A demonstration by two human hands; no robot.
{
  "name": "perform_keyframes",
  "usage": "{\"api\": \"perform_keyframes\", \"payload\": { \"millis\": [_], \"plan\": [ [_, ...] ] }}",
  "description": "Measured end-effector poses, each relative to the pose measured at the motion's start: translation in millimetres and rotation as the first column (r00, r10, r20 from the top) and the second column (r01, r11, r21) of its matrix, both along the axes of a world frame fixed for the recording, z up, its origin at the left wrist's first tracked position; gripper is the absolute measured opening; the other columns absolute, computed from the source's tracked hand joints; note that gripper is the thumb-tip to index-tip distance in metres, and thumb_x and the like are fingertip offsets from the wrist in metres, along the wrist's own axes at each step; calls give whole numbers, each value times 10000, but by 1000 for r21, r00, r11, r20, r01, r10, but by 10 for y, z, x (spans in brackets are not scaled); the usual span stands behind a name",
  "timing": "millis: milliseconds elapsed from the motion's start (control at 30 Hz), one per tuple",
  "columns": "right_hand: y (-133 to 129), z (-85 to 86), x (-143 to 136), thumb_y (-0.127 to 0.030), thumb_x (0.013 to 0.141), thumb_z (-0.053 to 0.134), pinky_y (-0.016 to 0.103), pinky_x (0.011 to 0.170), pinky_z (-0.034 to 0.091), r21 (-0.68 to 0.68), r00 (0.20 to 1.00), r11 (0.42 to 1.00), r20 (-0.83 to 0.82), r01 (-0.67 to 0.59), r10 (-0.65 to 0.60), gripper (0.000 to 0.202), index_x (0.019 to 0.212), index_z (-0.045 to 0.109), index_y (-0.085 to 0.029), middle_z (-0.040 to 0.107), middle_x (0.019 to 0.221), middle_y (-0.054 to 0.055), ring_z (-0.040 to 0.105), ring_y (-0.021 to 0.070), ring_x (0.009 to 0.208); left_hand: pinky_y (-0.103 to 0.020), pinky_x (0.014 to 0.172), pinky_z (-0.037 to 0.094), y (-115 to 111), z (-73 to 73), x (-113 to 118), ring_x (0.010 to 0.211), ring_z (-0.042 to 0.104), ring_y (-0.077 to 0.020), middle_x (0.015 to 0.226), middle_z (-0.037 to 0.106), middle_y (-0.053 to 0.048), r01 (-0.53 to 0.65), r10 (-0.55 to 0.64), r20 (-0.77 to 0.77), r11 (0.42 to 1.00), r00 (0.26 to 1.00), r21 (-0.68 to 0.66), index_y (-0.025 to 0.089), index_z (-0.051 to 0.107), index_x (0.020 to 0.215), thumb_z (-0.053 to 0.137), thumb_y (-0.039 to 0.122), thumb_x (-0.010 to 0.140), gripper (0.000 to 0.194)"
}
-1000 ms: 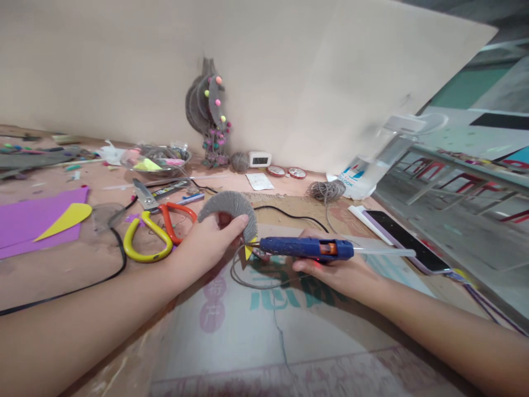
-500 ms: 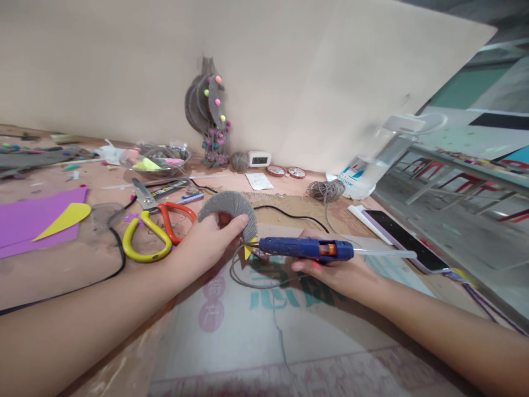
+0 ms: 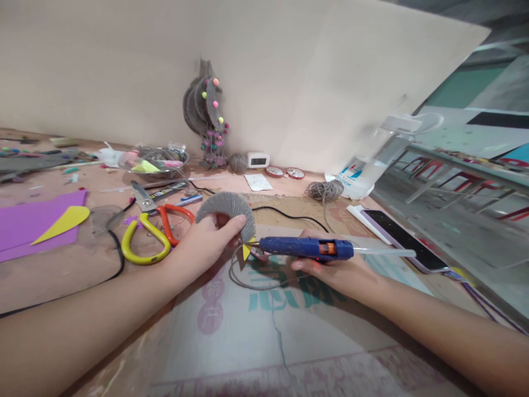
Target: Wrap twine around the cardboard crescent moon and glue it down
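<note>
My left hand (image 3: 217, 237) is closed on a curved shape wound with grey yarn (image 3: 226, 205), thumb on its near face. My right hand (image 3: 320, 264) grips a blue hot glue gun (image 3: 297, 247), with a clear glue stick (image 3: 384, 252) poking out of its back. The gun's metal nozzle points left and meets the lower right end of the wound shape, beside a small yellow piece (image 3: 247, 251); whether it touches is too small to tell. A loop of loose grey yarn (image 3: 248, 285) hangs below the nozzle. Some left fingers are hidden behind the shape.
Scissors with yellow and red handles (image 3: 146, 256) lie left of my left hand, near purple sheets (image 3: 39, 220). A yarn bundle (image 3: 324, 190), a water bottle (image 3: 363, 165) and a phone (image 3: 405, 240) are on the right. Behind stand a small clock (image 3: 258, 160) and a bowl (image 3: 155, 165).
The whole view has shifted very slightly. The wound shape and my left hand sit a touch further left; the glue gun keeps its place at the shape's end.
</note>
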State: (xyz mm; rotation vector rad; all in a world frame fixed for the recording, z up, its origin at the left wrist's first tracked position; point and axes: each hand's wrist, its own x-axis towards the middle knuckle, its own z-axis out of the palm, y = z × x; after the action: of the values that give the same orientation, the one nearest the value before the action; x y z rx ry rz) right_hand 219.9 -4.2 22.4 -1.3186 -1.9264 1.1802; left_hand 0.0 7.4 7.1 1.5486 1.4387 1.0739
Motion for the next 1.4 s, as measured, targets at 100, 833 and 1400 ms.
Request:
{"api": "perform_keyframes", "payload": {
  "millis": [100, 833, 1400],
  "plan": [
    [-2, 13, -3, -330, 654, 689, 233, 525, 420, 14, 1000, 1000, 10, 12, -12, 213, 647, 519, -201, 527, 571, -41, 485, 103, 512, -240, 547, 353, -4, -9, -4, 528, 496, -144, 542, 577, 27, 5, -5, 10, 1000, 1000, -6, 190, 572, 601, 513, 428, 772, 299],
    [-3, 44, 29, -349, 685, 620, 319, 637, 509, 96, 981, 991, 164, 93, -108, 180, 691, 480, -237, 638, 685, 9, 625, 215, 702, -244, 635, 372, -4, 19, -3, 636, 540, -158, 591, 563, 27, 52, -51, 6, 998, 999, -25, 193, 540, 623, 476, 429, 801, 302],
    [68, 39, 147, -443, 743, 559, 275, 535, 458, 275, 919, 945, 299, 175, -257, 252, 674, 622, -209, 642, 634, 17, 597, 184, 609, -211, 402, 242, 14, -16, 32, 374, 319, -70, 434, 402, 68, 40, 13, 301, 985, 954, -168, 184, 441, 512, 531, 411, 755, 344]
  ]
}}
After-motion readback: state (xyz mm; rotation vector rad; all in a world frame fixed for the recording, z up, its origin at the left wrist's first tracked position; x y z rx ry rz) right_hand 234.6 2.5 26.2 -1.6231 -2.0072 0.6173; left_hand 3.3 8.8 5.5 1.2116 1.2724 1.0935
